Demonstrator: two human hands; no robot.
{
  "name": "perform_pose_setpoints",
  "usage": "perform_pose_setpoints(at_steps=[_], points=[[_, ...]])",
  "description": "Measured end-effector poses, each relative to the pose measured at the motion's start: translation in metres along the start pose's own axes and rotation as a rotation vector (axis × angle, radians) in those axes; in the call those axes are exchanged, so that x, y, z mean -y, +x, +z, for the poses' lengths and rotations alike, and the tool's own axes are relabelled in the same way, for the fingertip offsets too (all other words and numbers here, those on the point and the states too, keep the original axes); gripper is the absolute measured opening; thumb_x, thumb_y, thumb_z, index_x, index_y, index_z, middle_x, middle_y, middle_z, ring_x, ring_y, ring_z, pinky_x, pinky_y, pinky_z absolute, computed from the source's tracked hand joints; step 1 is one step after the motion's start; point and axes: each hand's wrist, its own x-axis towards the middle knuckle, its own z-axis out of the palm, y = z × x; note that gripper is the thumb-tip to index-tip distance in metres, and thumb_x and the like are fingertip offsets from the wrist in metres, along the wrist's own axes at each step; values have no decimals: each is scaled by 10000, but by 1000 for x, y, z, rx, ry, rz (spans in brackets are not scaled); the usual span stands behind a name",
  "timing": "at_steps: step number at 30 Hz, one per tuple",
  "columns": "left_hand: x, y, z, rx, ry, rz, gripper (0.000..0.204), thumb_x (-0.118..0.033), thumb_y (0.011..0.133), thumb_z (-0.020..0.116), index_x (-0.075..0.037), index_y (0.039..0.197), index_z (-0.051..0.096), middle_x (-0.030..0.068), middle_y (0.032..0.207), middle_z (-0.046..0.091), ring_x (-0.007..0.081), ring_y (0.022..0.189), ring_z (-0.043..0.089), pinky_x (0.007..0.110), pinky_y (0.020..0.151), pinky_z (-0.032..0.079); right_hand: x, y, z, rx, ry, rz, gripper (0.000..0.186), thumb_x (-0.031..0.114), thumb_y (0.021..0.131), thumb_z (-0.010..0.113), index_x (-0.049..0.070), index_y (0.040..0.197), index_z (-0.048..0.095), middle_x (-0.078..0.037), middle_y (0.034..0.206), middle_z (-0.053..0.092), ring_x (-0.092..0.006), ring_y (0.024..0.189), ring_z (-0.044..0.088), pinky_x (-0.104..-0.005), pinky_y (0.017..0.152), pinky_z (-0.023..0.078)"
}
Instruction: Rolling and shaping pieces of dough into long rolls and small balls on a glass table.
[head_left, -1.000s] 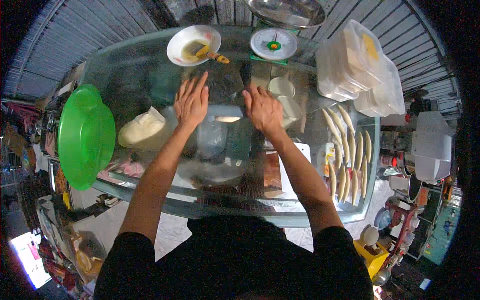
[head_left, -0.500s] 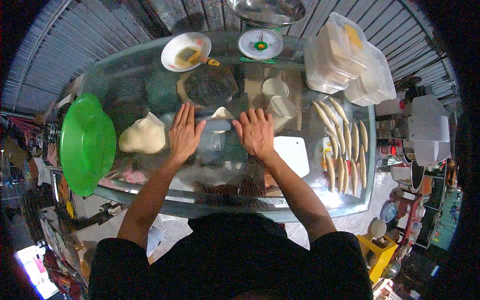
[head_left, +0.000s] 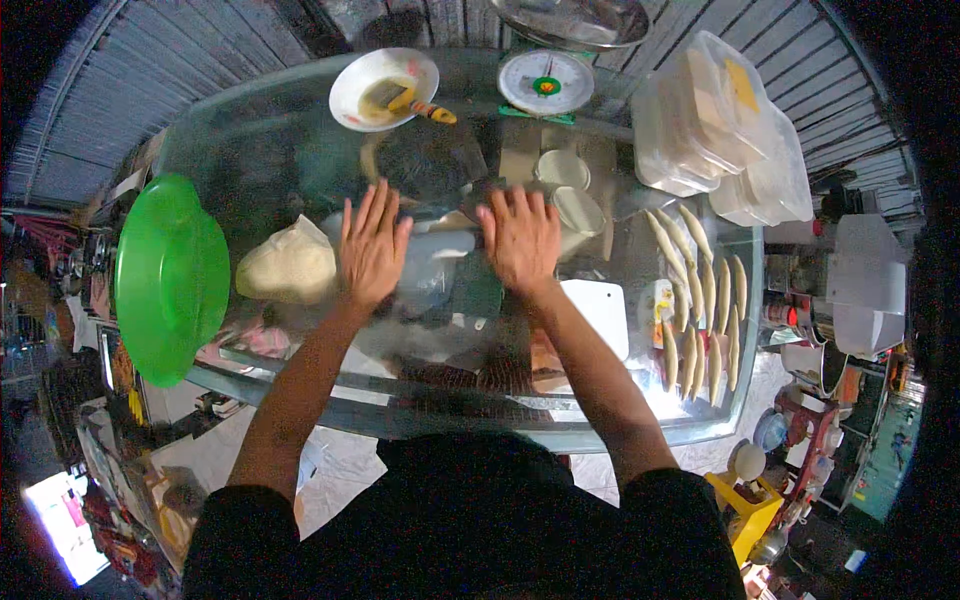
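Note:
A grey rolling pin (head_left: pixel 440 244) lies crosswise on the glass tabletop between my hands. Under it, a small piece of dough (head_left: pixel 455 219) shows partly at the far side. My left hand (head_left: pixel 373 245) rests flat over the pin's left end, fingers stretched forward. Over the right end, my right hand (head_left: pixel 520 240) lies with its fingers out and slightly spread. A large lump of dough (head_left: pixel 288 265) sits just left of my left hand. Several slim, tapered dough sticks (head_left: pixel 692 320) are laid out in rows on the right.
A green basin (head_left: pixel 170 285) stands at the left edge. At the back are a white bowl (head_left: pixel 350 90) with a brush and a dial scale (head_left: pixel 546 82). Stacked plastic containers (head_left: pixel 690 130) occupy the back right. A white board (head_left: pixel 598 318) lies beside my right forearm.
Both hands have pushed slightly forward with the rolling pin, and less of the small dough piece shows beyond it. The whole view has shifted a little.

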Motion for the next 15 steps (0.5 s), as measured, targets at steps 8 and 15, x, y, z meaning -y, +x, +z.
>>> perform_pose_setpoints(at_steps=[8,15], points=[[12,65,14,-50,25,-181,577,-464,1032,358,-45,1386,537,124,1518,428,310,1433,320,553,1183,163,-19,61,34,19,27,198,338,402,1007,439,102,1004,596,-139,956,637,-348,946,625,-488,779,536],[-3,-3,6,76,-121,-188,719,-533,1005,405,65,1398,467,250,1525,366,371,1426,329,477,1169,267,-7,3,19,30,48,107,349,392,995,466,105,1020,662,-121,942,655,-332,965,618,-468,799,498]])
